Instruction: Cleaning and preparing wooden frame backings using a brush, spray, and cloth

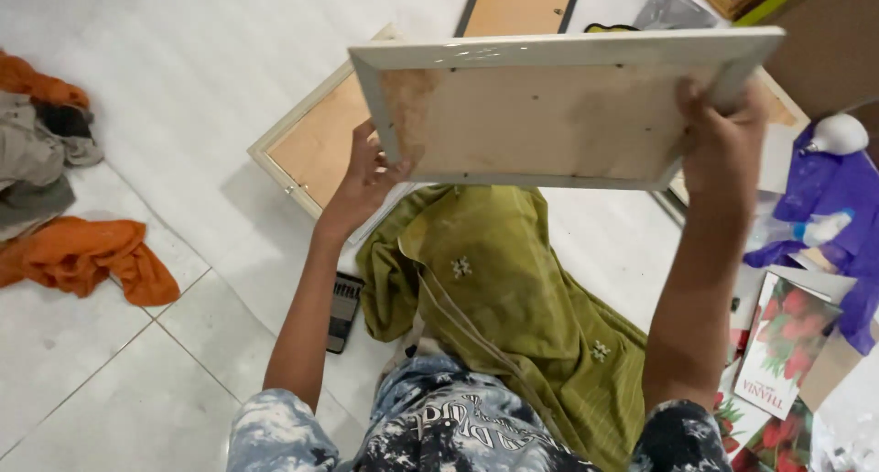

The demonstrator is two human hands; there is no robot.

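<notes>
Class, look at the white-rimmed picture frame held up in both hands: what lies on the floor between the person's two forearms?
In the head view, an olive-green embroidered cloth lies there, below the white-rimmed picture frame.

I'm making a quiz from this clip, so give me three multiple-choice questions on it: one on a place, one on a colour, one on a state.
1. Where is the white-edged wooden picture frame?
A. flat on the floor
B. raised in both hands
C. leaning on a wall

2. What colour is the crumpled cloth on the white tiled floor at the left?
A. orange
B. blue
C. black

3. How does the left hand meet the frame?
A. apart from it
B. flat on top
C. gripping its side edge

Answers:
1 B: left hand and right hand hold its two ends, clear of the floor.
2 A: it is plainly orange.
3 C: its fingers wrap the left edge.
</notes>
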